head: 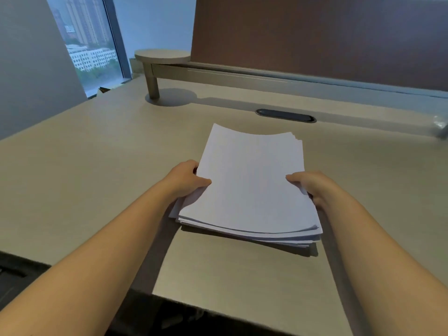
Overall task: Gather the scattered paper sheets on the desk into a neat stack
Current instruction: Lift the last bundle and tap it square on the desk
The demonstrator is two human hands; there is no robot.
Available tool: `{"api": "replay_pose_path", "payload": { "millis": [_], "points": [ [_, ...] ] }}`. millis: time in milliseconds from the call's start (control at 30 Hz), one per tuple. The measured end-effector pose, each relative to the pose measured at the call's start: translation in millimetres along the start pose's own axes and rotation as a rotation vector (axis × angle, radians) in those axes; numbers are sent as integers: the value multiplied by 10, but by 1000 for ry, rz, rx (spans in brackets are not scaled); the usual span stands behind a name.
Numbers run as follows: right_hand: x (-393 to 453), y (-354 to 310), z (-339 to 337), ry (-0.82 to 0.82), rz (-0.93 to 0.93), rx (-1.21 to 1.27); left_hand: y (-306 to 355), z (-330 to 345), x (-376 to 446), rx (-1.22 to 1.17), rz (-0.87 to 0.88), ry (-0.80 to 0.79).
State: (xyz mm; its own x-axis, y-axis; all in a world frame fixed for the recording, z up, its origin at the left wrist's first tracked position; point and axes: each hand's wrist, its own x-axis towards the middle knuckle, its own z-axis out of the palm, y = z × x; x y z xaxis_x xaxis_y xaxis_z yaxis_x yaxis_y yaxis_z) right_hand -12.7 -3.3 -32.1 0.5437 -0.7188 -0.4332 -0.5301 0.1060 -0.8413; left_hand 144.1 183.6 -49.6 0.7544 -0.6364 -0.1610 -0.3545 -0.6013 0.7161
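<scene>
A stack of white paper sheets sits in the middle of the beige desk. The sheets lie roughly together, with edges fanned a little at the near end and far right corner. My left hand grips the stack's left edge, thumb on top and fingers hidden below. My right hand grips the right edge the same way. The stack's near end casts a shadow and looks slightly lifted off the desk.
A dark oval cable grommet lies in the desk behind the stack. A round shelf on a post stands at the back left, joined to a rail under the brown divider panel. A window is at the far left.
</scene>
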Motion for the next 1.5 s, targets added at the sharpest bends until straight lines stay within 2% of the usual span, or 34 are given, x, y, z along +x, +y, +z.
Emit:
{"api": "replay_pose_path", "payload": {
  "millis": [167,267,400,567,667,800,933,1033,1100,1267,1500],
  "points": [
    [-569,498,-310,22,-19,52,60,318,-480,32,101,-29],
    [-808,683,-404,89,-47,56,107,441,-706,0,111,-52],
    [-892,874,-507,123,-155,229,173,540,-831,5,108,-56],
    [-717,918,-606,87,-308,381,212,597,-657,23,62,57],
    [-652,754,-667,54,-413,469,306,560,-505,-278,12,50],
    [-667,471,-774,21,-561,552,628,431,-461,-693,63,6],
    [-785,153,-843,62,-733,552,967,274,-478,-845,221,171],
    [-843,-73,-866,109,-836,534,1130,151,-472,-864,355,273],
    [-823,-135,-866,111,-851,538,1158,129,-462,-862,415,301],
    [-728,-73,-927,49,-705,571,990,138,-324,-850,411,264],
    [-754,-144,-892,16,-729,616,869,303,-276,-941,384,171]
  ]
}}
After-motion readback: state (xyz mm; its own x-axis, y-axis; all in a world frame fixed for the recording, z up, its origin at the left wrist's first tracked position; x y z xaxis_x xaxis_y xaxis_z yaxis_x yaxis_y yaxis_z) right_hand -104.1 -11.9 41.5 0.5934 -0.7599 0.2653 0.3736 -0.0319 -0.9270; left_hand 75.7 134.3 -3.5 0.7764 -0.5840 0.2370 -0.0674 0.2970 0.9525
